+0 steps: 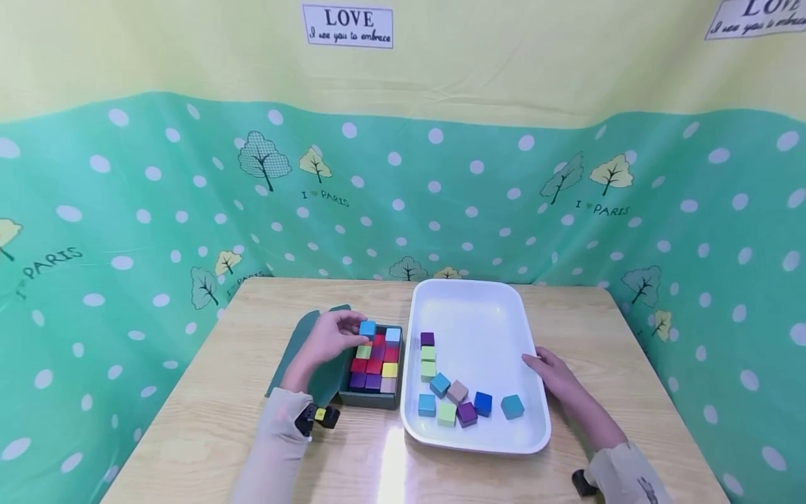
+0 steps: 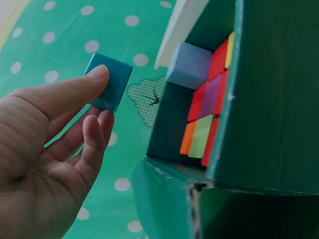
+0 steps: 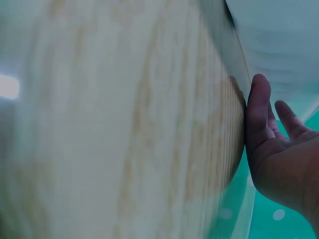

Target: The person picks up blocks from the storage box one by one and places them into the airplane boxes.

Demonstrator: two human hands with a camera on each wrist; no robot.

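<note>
My left hand (image 1: 330, 333) pinches a blue cube (image 2: 115, 84) between thumb and fingers, held above the back-left part of a dark green box (image 1: 371, 400). Inside the box sit rows of coloured cubes, among them a yellow cube (image 1: 390, 370) and a purple cube (image 1: 357, 381). A light blue cube (image 2: 189, 64) stands higher than its neighbours at the back right corner. Right of the box lies a white tray (image 1: 469, 308) with several loose cubes. My right hand (image 1: 555, 369) rests at the tray's right rim, its fingers loosely extended in the right wrist view.
The box's green lid flap (image 1: 296, 350) lies opened to the left, under my left forearm. In the tray, a purple cube (image 1: 427, 339) and two light green cubes line the left wall; others lie scattered toward the front. A polka-dot curtain (image 1: 434, 203) hangs behind the wooden table (image 1: 201, 420).
</note>
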